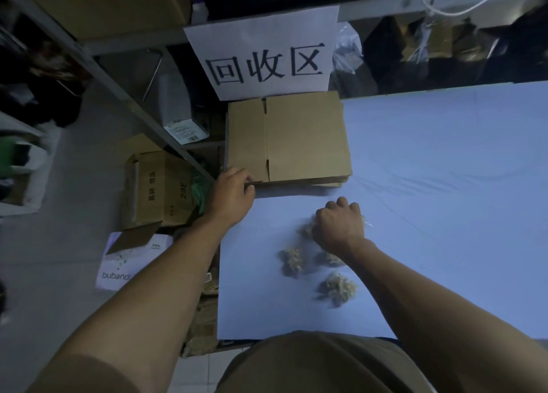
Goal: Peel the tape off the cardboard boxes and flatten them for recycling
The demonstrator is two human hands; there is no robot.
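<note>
A stack of flattened cardboard boxes (305, 137) lies at the far left corner of the blue table (444, 185), under a white paper sign. My left hand (229, 195) pinches the near left corner of the stack. My right hand (339, 225) is a fist with its fingers curled round a crumpled tape ball (307, 229), which shows at both sides of the fist. Three more tape balls lie near it: one (292, 262) to the left, one (330, 259) partly under my wrist, one (339, 287) closer to me.
An open cardboard box (157, 188) marked 20E stands on the floor left of the table, with a white "bubandi" box (130, 262) in front of it. Metal shelving (118, 90) with boxes and bags runs behind. More cardboard lies under the table's left edge.
</note>
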